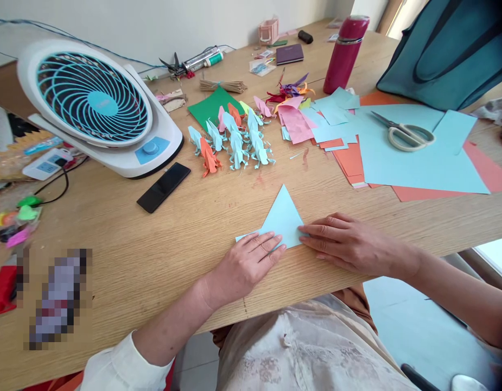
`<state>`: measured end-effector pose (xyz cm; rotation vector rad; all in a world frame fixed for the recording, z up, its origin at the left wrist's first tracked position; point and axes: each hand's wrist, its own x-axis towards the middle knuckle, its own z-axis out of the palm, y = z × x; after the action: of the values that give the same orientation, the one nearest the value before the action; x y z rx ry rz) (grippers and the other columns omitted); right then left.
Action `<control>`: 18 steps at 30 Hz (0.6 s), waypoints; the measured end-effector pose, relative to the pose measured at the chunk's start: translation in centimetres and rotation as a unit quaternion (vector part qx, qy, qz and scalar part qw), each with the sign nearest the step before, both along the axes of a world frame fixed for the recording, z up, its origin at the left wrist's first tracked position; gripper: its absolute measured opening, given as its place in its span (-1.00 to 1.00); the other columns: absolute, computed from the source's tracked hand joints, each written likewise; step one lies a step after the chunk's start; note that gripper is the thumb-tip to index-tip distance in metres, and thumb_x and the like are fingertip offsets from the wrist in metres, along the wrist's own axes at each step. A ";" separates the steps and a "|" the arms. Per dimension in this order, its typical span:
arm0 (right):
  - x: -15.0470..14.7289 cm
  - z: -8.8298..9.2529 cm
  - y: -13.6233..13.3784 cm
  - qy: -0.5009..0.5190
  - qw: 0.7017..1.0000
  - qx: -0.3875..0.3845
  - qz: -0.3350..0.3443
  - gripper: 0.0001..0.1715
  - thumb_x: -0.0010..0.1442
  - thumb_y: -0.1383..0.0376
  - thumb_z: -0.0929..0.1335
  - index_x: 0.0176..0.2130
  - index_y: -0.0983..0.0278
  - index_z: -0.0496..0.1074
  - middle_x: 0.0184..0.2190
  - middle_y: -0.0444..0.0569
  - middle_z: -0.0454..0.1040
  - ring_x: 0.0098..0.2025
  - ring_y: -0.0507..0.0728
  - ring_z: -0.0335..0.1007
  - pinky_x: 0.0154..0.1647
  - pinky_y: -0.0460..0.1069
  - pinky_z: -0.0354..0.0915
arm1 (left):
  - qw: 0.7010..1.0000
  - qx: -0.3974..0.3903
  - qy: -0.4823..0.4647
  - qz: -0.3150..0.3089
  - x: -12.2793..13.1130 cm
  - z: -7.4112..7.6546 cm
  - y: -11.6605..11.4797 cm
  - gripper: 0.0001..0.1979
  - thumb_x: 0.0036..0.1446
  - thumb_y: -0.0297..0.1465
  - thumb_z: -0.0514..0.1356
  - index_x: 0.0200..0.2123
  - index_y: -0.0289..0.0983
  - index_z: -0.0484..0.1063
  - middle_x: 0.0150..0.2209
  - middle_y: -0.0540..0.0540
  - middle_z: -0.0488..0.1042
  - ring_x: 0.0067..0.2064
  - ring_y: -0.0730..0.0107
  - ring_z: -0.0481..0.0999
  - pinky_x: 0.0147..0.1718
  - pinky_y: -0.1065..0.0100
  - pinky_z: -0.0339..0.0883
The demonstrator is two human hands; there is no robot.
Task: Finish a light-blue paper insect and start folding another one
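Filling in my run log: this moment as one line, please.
left hand: on blue paper | right hand: touching paper's right edge | scissors: on larger sheet

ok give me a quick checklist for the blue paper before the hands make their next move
1. Left hand resting on the folded blue paper: ok
2. Right hand touching the paper's right side: ok
3. Lower-left edges lined up: cannot tell, left fingers cover part
4. Scissors away from both hands: ok, on the large blue sheet
5. Phone apart from the folded paper: ok
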<state>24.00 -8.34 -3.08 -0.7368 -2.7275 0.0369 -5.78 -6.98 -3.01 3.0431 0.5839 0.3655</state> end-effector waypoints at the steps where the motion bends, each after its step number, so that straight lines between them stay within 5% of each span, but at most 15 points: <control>1: -0.1 0.1 -0.3 0.002 1.000 0.001 -0.003 -0.55 0.35 0.29 0.28 0.17 0.40 0.33 0.13 0.18 0.43 0.07 0.27 0.37 -0.01 0.16 0.29 | 1.000 -0.005 -0.008 0.003 0.0 0.1 0.0 -0.63 0.33 -0.51 0.02 0.16 -0.31 0.34 0.20 -0.19 0.41 0.23 0.20 0.35 0.16 0.13 0.32; 7: -1.1 0.3 -4.3 0.001 1.000 -0.018 0.000 -0.44 0.31 0.09 0.32 0.14 0.40 0.38 0.12 0.19 0.43 0.02 0.28 0.38 -0.05 0.19 0.28 | 0.999 -0.046 -0.012 -0.001 -0.9 1.3 -3.3 -0.67 0.31 -0.31 0.10 0.08 -0.29 0.41 0.15 -0.16 0.46 0.19 0.19 0.39 0.15 0.12 0.32; 12: -2.5 -1.4 -8.0 0.042 0.998 0.052 0.001 -0.64 0.31 0.42 0.29 0.08 0.39 0.43 0.01 0.12 0.52 0.01 0.24 0.40 -0.08 0.15 0.25 | 0.999 -0.001 -0.026 0.020 -1.5 0.7 -8.4 -0.67 0.30 -0.28 0.12 0.05 -0.29 0.44 0.13 -0.17 0.47 0.19 0.18 0.40 0.12 0.16 0.32; 18: -3.9 -1.5 -9.0 0.132 0.989 0.053 0.035 -0.76 0.30 0.47 0.27 -0.12 0.37 0.51 -0.26 0.03 0.57 -0.24 0.14 0.41 -0.24 0.10 0.21 | 0.994 0.046 -0.089 0.037 -2.1 0.3 -10.8 -0.76 0.31 -0.52 0.05 -0.11 -0.33 0.51 -0.06 -0.14 0.59 0.01 0.25 0.53 -0.06 0.24 0.37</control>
<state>20.08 -17.35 -4.62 -0.5621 -2.4805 0.0058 -7.86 -17.78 -2.70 3.0357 0.6888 0.6774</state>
